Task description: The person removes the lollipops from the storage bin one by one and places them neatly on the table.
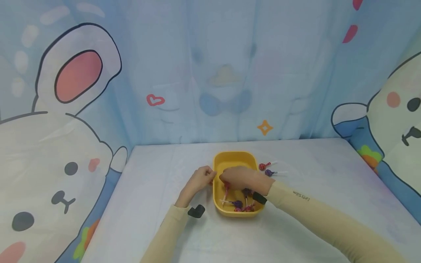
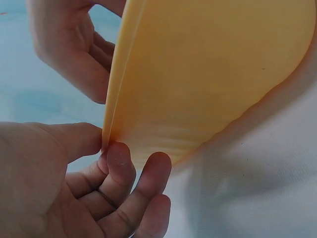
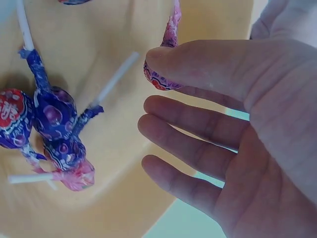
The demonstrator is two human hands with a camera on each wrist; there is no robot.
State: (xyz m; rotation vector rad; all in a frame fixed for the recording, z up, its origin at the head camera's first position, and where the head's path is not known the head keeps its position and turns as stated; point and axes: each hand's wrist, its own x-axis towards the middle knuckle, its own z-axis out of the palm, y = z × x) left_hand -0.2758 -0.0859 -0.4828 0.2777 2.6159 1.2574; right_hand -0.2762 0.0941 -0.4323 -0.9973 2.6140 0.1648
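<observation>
A yellow plastic basin (image 1: pixel 234 214) stands on the table with several lollipops inside. My left hand (image 1: pixel 200 179) pinches its left rim, thumb on the inner side and fingers against the outer wall (image 2: pixel 208 74) in the left wrist view. Inside the basin, my right hand (image 1: pixel 241 178) holds a lollipop (image 3: pixel 161 79) with a pink and red wrapper by its candy end, between thumb and index finger. The other fingers of that hand stretch out loosely below. Purple-wrapped lollipops (image 3: pixel 53 113) and a pink one (image 3: pixel 77 176) lie clustered at the basin's near end.
To the right of the basin, a red lollipop (image 1: pixel 262 166) and a purple lollipop (image 1: pixel 269 172) lie on the white-covered table (image 1: pixel 315 175). A printed curtain (image 1: pixel 184 73) with cartoon animals hangs behind and at both sides.
</observation>
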